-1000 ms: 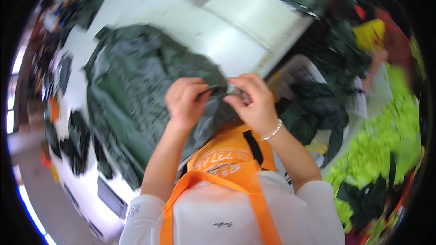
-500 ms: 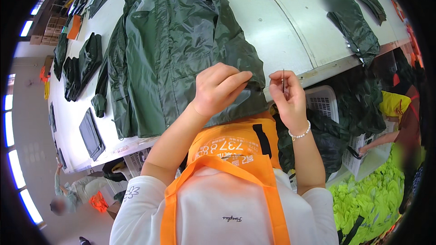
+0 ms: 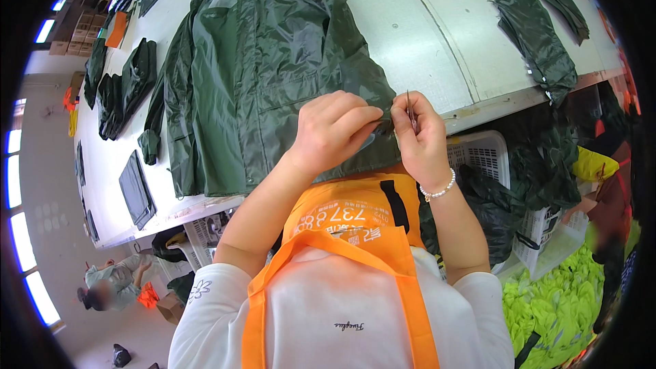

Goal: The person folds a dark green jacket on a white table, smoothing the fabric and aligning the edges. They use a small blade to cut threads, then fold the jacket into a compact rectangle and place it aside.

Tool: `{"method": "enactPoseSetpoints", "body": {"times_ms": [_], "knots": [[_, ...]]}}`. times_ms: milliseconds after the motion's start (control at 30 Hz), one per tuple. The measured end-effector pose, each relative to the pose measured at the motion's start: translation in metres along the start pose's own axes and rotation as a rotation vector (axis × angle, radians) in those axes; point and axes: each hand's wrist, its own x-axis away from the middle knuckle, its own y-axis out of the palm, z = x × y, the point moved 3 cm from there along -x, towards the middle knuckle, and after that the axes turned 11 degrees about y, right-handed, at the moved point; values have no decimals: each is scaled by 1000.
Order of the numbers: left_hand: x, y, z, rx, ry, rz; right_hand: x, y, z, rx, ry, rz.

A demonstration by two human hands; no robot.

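Note:
A dark green, shiny raincoat (image 3: 280, 61) lies spread on the white table, its lower part toward me. My left hand (image 3: 331, 126) is closed at the coat's right lower edge, thumb and forefinger pinched on a bit of its fabric. Close beside it, my right hand (image 3: 425, 145) is closed around small metal thread snips (image 3: 411, 111), their thin tip pointing away from me. The fingertips of both hands nearly meet at the coat's edge. Part of the hem is hidden behind my left hand.
Folded dark green garments (image 3: 536, 41) lie on the table (image 3: 424, 48) at right, with more at left. White plastic baskets (image 3: 495, 154) holding dark garments stand below the table edge. Bright yellow-green garments (image 3: 557, 294) are heaped at lower right. A person (image 3: 113, 283) is at far left.
My right hand has moved left with the snips, up to my left hand at the coat's edge. The left hand has barely moved. A co-worker's arm at right has left the basket.

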Motion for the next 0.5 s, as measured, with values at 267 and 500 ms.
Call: {"method": "enactPoseSetpoints", "body": {"times_ms": [267,500], "knots": [[-2,-3,-7,14,-110,73,13,-14,1,54,30,-52],[-7,-3,-6,33,-53,38,4,-11,-12,144,12,-131]]}}
